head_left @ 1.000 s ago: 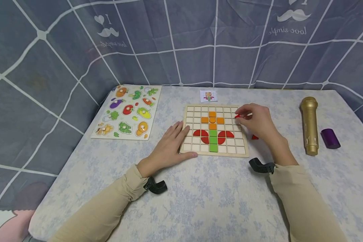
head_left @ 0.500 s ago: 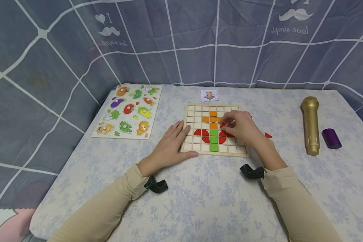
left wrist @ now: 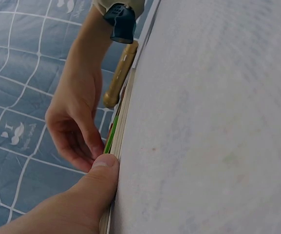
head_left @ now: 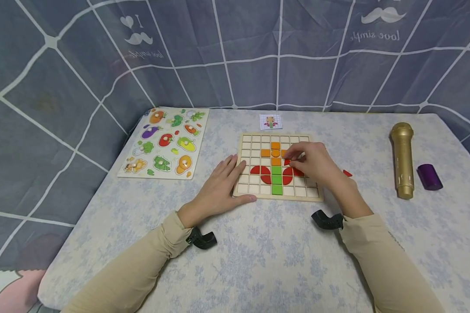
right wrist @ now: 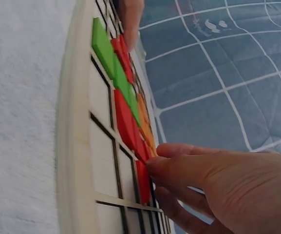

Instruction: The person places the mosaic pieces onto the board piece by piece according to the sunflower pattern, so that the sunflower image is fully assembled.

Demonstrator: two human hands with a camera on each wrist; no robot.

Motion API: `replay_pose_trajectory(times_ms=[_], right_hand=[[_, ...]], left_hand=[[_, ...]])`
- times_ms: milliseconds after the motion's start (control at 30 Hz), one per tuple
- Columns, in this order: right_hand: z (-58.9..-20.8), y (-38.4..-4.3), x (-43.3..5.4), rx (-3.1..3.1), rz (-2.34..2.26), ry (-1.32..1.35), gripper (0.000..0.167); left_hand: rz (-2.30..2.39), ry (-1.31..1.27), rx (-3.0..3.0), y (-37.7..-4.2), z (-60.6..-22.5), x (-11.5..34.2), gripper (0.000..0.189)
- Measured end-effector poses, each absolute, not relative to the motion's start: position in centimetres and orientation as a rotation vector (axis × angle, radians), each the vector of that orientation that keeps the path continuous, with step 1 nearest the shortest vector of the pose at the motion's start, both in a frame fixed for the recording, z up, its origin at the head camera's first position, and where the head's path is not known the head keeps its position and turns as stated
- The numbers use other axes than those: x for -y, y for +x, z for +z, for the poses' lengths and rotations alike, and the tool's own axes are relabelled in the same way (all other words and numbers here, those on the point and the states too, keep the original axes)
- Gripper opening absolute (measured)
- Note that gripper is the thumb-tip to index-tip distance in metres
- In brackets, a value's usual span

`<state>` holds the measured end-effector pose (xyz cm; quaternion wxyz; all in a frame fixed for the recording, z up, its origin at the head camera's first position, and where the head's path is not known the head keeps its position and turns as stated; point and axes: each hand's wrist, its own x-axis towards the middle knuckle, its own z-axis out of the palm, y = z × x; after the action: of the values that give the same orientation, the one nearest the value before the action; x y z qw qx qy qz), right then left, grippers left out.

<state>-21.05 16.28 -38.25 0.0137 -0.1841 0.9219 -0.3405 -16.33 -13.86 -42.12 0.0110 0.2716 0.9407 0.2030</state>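
Note:
A square wooden grid board (head_left: 244, 189) lies on the table, with orange, green and red pieces set in a flower-like pattern. My left hand (head_left: 219, 187) rests along its left edge, fingers extended and thumb on the front edge. With thumb and fingertips, my right hand (head_left: 315, 163) pinches a small red piece (head_left: 287, 162) at the cell right of the lowest orange square (head_left: 276, 161). The right wrist view shows those fingertips right at the board, beside red half-round pieces (right wrist: 125, 119) and the green squares (right wrist: 103, 44). The right hand hides part of the board's right side.
A small printed pattern card (head_left: 270, 122) lies behind the board. One loose red triangle (head_left: 347, 173) is near my right wrist. To the left lies a vegetable peg puzzle (head_left: 172, 163); to the right, a gold microphone-shaped object (head_left: 402, 161) and a purple cylinder (head_left: 429, 177).
My right hand has carried the red piece leftward from the board's right edge to beside the orange squares, then stayed nearly still. The left hand has kept its place.

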Motion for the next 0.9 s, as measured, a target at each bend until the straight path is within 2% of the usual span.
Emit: replay_pose_trajectory(times_ms=[367,900], right_hand=[[-38.72,-20.99,-16.38,-2.948,-1.119,-0.503,0.017],[-38.85,-20.73,-16.32,-2.974,-1.168,-0.427,0.008]], left_hand=[[0.644,0.839,-2.923,-16.37,-42.0,13.78,0.106],[0.651,0.852,-2.936,-16.35,-42.23,13.92,0.105]])
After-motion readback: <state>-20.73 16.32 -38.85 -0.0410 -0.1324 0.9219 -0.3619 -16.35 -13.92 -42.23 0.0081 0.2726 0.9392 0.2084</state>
